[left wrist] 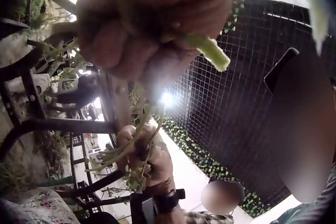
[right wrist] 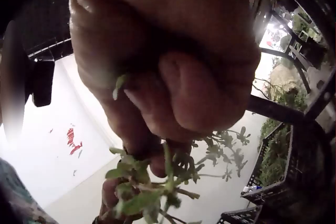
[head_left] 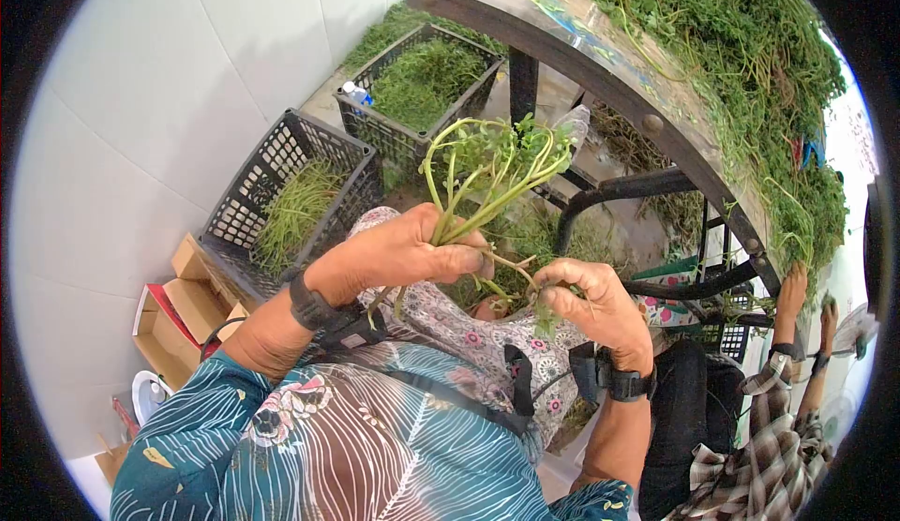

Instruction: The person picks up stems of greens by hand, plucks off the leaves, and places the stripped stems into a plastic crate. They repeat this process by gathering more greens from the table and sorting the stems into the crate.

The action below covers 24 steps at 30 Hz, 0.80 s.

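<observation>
My left hand (head_left: 412, 249) grips a small bunch of leafy green stems (head_left: 502, 204) near their lower part. Their leafy tops arch up and away, and a pale cut stem end (left wrist: 215, 58) sticks out of the fist in the left wrist view. Close by on the right, my right hand (head_left: 600, 305) has its fingers curled and pinches a thin sprig running between the two hands. Small green leaves (right wrist: 139, 200) hang below those fingers in the right wrist view. Both hands are above the lap.
Two black plastic crates stand ahead on the left, one with thin stems (head_left: 300, 212), the other with leafy greens (head_left: 427, 81). A large heap of greens (head_left: 712, 34) covers the metal-edged table (head_left: 562, 48). Cardboard boxes (head_left: 192, 310) lie at left. Another person's arm (head_left: 790, 305) reaches the heap.
</observation>
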Motion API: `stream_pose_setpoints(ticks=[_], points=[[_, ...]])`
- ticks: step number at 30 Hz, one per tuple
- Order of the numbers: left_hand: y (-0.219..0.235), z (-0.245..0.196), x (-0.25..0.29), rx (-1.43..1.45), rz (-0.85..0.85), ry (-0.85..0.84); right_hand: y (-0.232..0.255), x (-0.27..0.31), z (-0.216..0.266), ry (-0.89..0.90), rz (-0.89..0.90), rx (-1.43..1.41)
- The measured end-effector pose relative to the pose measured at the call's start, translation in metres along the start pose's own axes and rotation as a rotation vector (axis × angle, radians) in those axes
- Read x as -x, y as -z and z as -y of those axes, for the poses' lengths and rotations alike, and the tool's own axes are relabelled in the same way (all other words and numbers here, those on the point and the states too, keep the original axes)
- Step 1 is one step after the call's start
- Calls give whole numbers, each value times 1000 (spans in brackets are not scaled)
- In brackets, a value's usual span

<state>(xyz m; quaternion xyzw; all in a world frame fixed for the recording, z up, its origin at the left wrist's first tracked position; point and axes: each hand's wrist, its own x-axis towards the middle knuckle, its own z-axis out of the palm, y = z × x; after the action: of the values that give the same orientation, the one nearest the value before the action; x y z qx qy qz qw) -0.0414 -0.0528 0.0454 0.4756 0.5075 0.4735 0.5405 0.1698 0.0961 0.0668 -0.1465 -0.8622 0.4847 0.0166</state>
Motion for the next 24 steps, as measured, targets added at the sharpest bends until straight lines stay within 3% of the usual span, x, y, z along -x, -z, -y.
stream_pose_setpoints(ticks=[3,9,12,15,16,19,20,22,24], points=[[0,-2,0,-39,17,23,-8,0,-1,-27,-139,139],[-2,-3,0,-98,10,15,-14,1,1,93,-223,291],[-2,0,-1,-97,31,37,-18,2,-9,-11,-435,173],[-7,-5,-2,-147,1,61,-14,1,-16,-229,-499,-129],[-10,-6,-2,-174,-18,73,-16,1,-19,-226,-513,-212],[-12,3,-7,-241,-29,106,-26,-4,-27,-268,-530,-122],[-12,9,-9,-241,-35,66,-30,-5,-31,-171,-567,51],[-14,17,-11,-239,-48,-16,-27,-3,-44,-186,-623,-26],[-5,11,-2,-121,-32,44,-9,10,-56,-279,-699,-166]])
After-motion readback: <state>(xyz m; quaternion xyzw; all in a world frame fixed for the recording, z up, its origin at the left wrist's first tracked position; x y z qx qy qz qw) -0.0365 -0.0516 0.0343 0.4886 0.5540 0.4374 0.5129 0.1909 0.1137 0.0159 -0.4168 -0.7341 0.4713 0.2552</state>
